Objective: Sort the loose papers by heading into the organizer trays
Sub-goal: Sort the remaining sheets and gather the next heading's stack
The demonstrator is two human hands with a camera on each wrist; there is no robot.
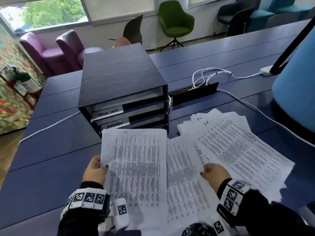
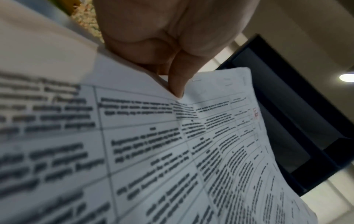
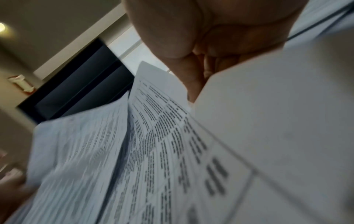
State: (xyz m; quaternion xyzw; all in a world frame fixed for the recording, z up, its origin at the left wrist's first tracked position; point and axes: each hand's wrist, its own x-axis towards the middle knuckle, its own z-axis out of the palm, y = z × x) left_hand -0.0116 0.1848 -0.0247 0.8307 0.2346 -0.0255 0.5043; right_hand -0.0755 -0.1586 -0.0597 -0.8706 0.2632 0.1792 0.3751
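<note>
A dark blue organizer (image 1: pixel 122 77) with stacked trays stands mid-table; two tray labels read "TASK LIST" (image 1: pixel 107 113) and "ADMIN" (image 1: pixel 114 124). My left hand (image 1: pixel 95 169) pinches the left edge of a printed sheet (image 1: pixel 136 167) held up in front of the lower trays; the left wrist view shows the thumb (image 2: pixel 177 84) pressed on that sheet (image 2: pixel 191 151). My right hand (image 1: pixel 214 172) grips a fanned stack of printed papers (image 1: pixel 238 150) to the right, with another sheet (image 1: pixel 182 176) beneath. The right wrist view shows the papers (image 3: pixel 153 151) and the organizer (image 3: pixel 80 84) behind.
White cables (image 1: pixel 209 77) run from a raised cable flap (image 1: pixel 194 95) behind the papers. A blue lamp shade (image 1: pixel 296 86) stands at the right. Another white cable (image 1: pixel 51 126) crosses the table at the left. Armchairs (image 1: pixel 51 50) and a green chair (image 1: pixel 175 21) stand beyond the table.
</note>
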